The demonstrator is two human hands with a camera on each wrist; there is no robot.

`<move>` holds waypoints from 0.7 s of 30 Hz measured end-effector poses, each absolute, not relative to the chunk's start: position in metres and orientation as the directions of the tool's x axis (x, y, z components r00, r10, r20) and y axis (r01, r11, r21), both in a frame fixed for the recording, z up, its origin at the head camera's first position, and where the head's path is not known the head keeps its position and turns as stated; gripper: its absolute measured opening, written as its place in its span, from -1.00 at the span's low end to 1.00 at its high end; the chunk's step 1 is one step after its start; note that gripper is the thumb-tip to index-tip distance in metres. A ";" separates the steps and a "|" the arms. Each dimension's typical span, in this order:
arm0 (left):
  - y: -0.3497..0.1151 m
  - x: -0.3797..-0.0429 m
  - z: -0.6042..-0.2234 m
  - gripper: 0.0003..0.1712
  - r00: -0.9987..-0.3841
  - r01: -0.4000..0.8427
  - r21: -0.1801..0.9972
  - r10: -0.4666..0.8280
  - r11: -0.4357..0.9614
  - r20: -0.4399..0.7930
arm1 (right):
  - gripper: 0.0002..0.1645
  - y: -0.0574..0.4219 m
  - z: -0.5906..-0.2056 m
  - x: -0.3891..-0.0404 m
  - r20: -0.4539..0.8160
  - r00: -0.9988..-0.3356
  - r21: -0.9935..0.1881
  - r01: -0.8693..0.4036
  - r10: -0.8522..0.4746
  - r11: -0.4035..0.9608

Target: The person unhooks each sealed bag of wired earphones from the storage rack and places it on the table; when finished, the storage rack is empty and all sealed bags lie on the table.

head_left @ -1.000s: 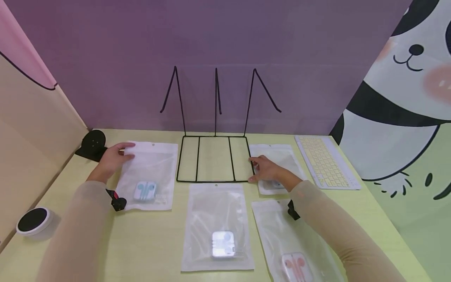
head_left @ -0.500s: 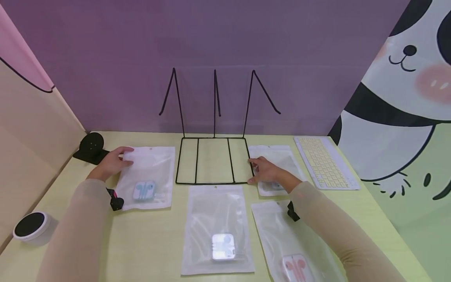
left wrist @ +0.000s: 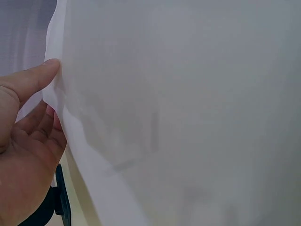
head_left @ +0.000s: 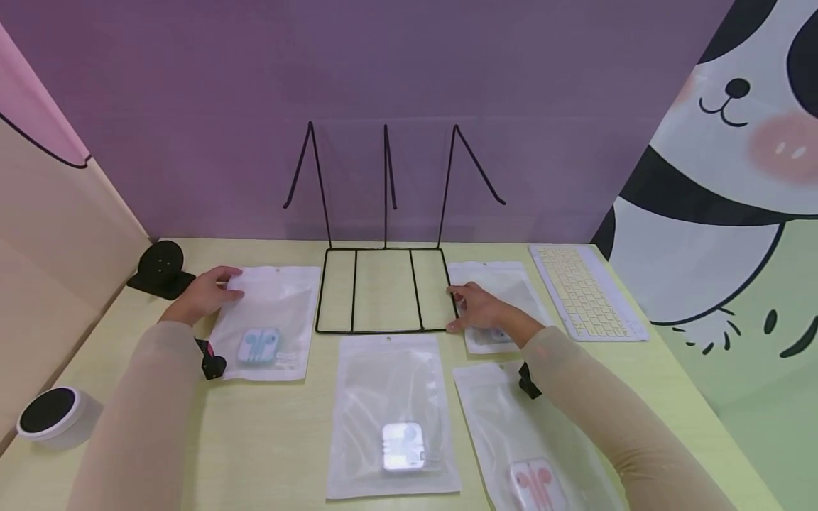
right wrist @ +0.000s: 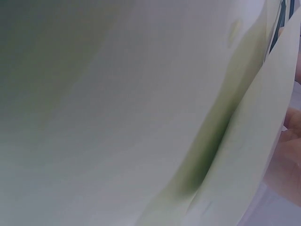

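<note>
In the head view, my left hand point(head_left: 207, 292) pinches the left edge of a white zip pouch point(head_left: 287, 305) holding blue earphones in a clear case point(head_left: 258, 345). The left wrist view shows the thumb point(left wrist: 44, 75) in front of the pouch edge and the other fingers behind it. Right of this pouch stands a black wire rack point(head_left: 354, 291) with three upright hooks. My right hand point(head_left: 482, 309) holds the right side of the rack's base near its front corner, above another white pouch point(head_left: 495, 277). A pale pouch surface point(right wrist: 141, 94) fills most of the right wrist view.
Nearer me lie a pouch with a white earphone case point(head_left: 383, 383) and one with pink earphones point(head_left: 492, 404), the latter partly under my right forearm. A white keyboard point(head_left: 584, 294) lies at right. A black stand point(head_left: 160, 270) and a round white device point(head_left: 54, 415) are at left.
The left pouch has shifted slightly toward me and then a little right, its top corner nearer the rack, with my left hand on it. My right hand stays at the rack; the head view drifts slightly.
</note>
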State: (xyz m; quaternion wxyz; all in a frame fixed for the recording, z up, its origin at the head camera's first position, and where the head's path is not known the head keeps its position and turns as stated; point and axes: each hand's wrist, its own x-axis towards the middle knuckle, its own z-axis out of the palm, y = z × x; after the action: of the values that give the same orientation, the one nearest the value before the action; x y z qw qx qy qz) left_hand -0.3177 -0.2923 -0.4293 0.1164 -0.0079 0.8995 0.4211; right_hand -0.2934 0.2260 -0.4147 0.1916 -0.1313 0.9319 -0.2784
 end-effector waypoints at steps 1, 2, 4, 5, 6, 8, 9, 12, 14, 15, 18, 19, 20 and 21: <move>-0.292 -0.318 -0.429 -0.31 -0.972 -0.113 0.754 0.087 0.647 -0.220 | 0.09 0.226 -0.415 -0.293 -0.282 -0.892 -0.570 -0.140 -0.353 0.809; -0.292 -0.317 -0.428 -0.31 -0.971 -0.114 0.752 0.089 0.650 -0.224 | 0.09 0.226 -0.415 -0.293 -0.283 -0.893 -0.570 -0.136 -0.349 0.810; -0.292 -0.316 -0.425 -0.32 -0.969 -0.108 0.745 0.098 0.658 -0.226 | 0.09 0.226 -0.414 -0.293 -0.283 -0.894 -0.568 -0.136 -0.348 0.811; -0.291 -0.316 -0.425 -0.32 -0.969 -0.099 0.743 0.105 0.662 -0.223 | 0.09 0.227 -0.414 -0.293 -0.282 -0.894 -0.566 -0.138 -0.348 0.813; -0.291 -0.316 -0.425 -0.32 -0.969 -0.090 0.742 0.113 0.664 -0.219 | 0.09 0.227 -0.414 -0.293 -0.283 -0.894 -0.564 -0.137 -0.346 0.814; -0.290 -0.316 -0.425 -0.32 -0.968 -0.081 0.739 0.123 0.669 -0.217 | 0.09 0.228 -0.414 -0.293 -0.285 -0.896 -0.561 -0.133 -0.341 0.817; -0.289 -0.316 -0.424 -0.32 -0.968 -0.081 0.739 0.125 0.669 -0.219 | 0.09 0.228 -0.413 -0.293 -0.284 -0.895 -0.560 -0.136 -0.343 0.817; -0.289 -0.315 -0.422 -0.30 -0.964 -0.093 0.741 0.125 0.665 -0.233 | 0.08 0.228 -0.413 -0.292 -0.284 -0.895 -0.561 -0.137 -0.345 0.816; -0.290 -0.314 -0.419 -0.29 -0.961 -0.095 0.741 0.132 0.664 -0.242 | 0.08 0.227 -0.413 -0.293 -0.285 -0.895 -0.558 -0.137 -0.344 0.819; -0.292 -0.314 -0.419 -0.29 -0.960 -0.098 0.744 0.135 0.661 -0.247 | 0.07 0.227 -0.413 -0.293 -0.286 -0.895 -0.556 -0.138 -0.344 0.820; -0.296 -0.312 -0.418 -0.30 -0.957 -0.090 0.747 0.151 0.659 -0.248 | 0.07 0.226 -0.414 -0.293 -0.292 -0.896 -0.551 -0.129 -0.336 0.824; -0.297 -0.312 -0.417 -0.30 -0.956 -0.089 0.741 0.152 0.665 -0.251 | 0.07 0.226 -0.415 -0.293 -0.293 -0.895 -0.551 -0.128 -0.335 0.824; -0.298 -0.312 -0.416 -0.29 -0.956 -0.090 0.739 0.151 0.668 -0.253 | 0.08 0.226 -0.415 -0.293 -0.292 -0.894 -0.551 -0.133 -0.339 0.824; -0.298 -0.311 -0.413 -0.29 -0.956 -0.087 0.738 0.153 0.670 -0.252 | 0.08 0.226 -0.415 -0.294 -0.294 -0.894 -0.549 -0.131 -0.338 0.825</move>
State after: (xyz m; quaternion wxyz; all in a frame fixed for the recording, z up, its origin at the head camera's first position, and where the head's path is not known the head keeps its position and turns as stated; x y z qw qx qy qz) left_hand -0.3107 -0.2983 -0.4134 0.1478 0.0182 0.9016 0.4061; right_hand -0.2936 0.2265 -0.4148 0.1932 -0.1253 0.9356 -0.2676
